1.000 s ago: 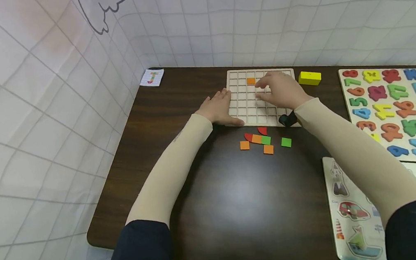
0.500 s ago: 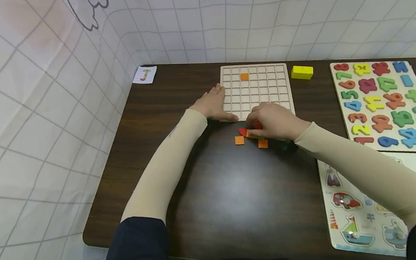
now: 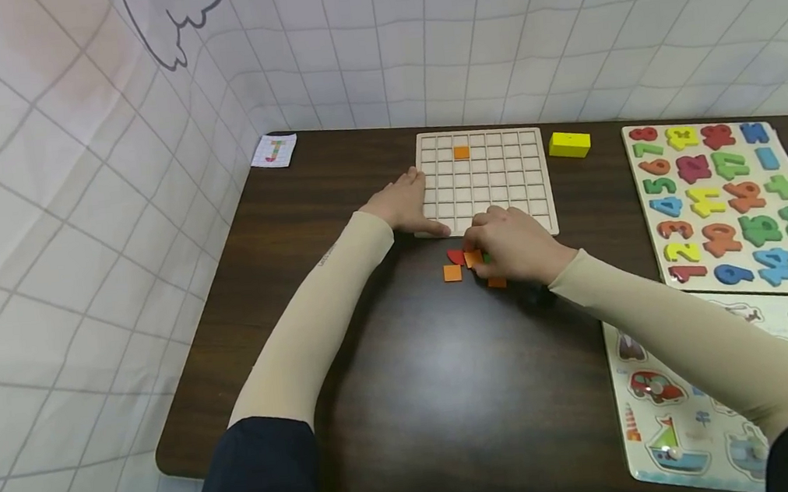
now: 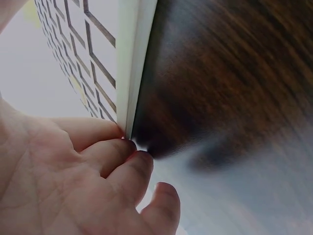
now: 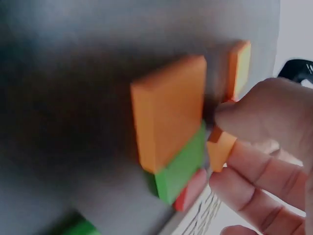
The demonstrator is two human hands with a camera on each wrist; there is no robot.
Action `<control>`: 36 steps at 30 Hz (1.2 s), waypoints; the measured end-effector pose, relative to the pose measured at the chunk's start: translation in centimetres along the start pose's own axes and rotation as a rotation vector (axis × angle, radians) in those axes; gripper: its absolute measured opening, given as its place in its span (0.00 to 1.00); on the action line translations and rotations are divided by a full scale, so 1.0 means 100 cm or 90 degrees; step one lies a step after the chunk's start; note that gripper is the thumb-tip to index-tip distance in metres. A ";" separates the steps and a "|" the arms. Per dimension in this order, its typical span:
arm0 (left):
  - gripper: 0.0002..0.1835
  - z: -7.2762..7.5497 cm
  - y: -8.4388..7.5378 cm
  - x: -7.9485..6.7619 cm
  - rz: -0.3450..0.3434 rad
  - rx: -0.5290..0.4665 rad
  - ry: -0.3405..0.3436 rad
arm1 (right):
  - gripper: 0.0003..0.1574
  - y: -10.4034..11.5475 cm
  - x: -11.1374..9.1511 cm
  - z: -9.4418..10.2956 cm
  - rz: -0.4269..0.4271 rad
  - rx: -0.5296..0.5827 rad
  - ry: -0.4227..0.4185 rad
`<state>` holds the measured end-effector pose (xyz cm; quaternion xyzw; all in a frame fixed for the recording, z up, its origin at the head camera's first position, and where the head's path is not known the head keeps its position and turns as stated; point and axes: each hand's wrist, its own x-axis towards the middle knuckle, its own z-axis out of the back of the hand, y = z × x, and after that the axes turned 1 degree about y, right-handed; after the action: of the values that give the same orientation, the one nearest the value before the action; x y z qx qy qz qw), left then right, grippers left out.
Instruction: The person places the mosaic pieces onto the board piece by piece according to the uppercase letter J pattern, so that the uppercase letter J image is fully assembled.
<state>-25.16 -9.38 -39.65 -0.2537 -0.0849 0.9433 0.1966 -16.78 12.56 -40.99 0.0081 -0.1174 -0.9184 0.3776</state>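
A pale grid board (image 3: 501,182) lies at the table's far side, with one orange square tile (image 3: 461,152) in an upper cell. At its left edge my left hand (image 3: 400,202) rests, fingertips touching the rim in the left wrist view. My right hand (image 3: 516,243), just in front of the board, pinches an orange tile (image 5: 221,149) between thumb and fingers. Close by lie a red rounded tile (image 3: 456,257), an orange tile (image 3: 452,273) and another orange tile (image 5: 176,112). In the right wrist view, a green tile (image 5: 183,166) and a red tile (image 5: 190,191) lie beyond.
A yellow block (image 3: 570,145) sits right of the board. Farther right are a number puzzle board (image 3: 710,238) and a picture puzzle board (image 3: 689,478). A small card with a coloured J (image 3: 275,151) lies at the far left corner. White fabric walls border the table.
My right hand has come down from the grid board to the loose tiles and now pinches an orange one. My left hand stays at the board's left edge. The head view has shifted slightly.
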 end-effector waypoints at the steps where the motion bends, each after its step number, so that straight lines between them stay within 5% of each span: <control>1: 0.68 0.000 0.000 0.000 0.001 0.001 0.000 | 0.10 -0.001 0.001 0.001 -0.004 0.007 -0.004; 8: 0.68 -0.001 0.000 -0.002 0.004 0.000 0.000 | 0.12 -0.029 0.012 0.015 -0.078 0.070 -0.026; 20: 0.67 -0.010 -0.001 -0.006 -0.006 -0.008 -0.015 | 0.17 -0.101 0.030 0.022 -0.223 0.082 -0.009; 36: 0.68 -0.006 0.003 -0.001 0.004 0.022 -0.023 | 0.21 -0.130 0.068 0.032 -0.285 0.119 0.019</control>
<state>-24.90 -9.71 -40.18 -0.2337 -0.0710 0.9497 0.1961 -30.91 17.43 -40.25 0.0825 -0.1915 -0.9642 0.1638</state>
